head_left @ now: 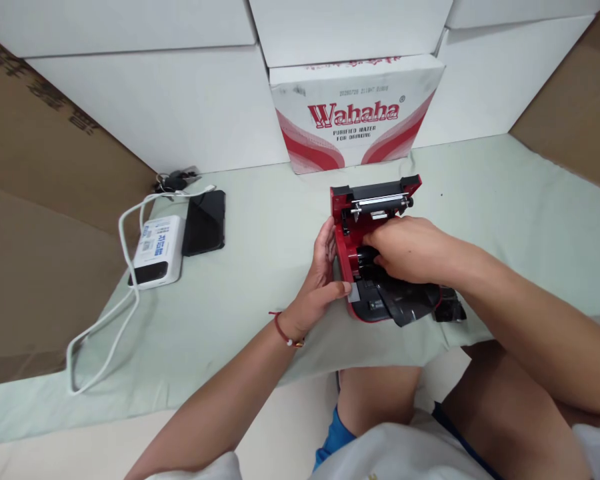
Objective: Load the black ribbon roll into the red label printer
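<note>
A small red and black printer (pixel 347 257) stands on the table with its lid raised; a roller and metal bars show on the lid. My left hand (pixel 324 263) grips its left side, fingers along the red wall and thumb at the grey corner piece. My right hand (pixel 405 250) reaches into the open bay, fingers closed round a black roll (pixel 366 256) whose far end is hidden by the hand. From the roll a glossy black strip (pixel 405 303) hangs over the printer's front. A crumpled black wrapper (pixel 449 307) lies by the printer's right side, under my right forearm.
At the left lie a white power bank (pixel 155 250), a black phone (pixel 205 223), a white cable (pixel 125 233) and keys (pixel 177 180). A Wahaha water carton (pixel 355 117) stands behind the printer. White boxes (pixel 145 107) and brown cardboard (pixel 45 200) wall the table.
</note>
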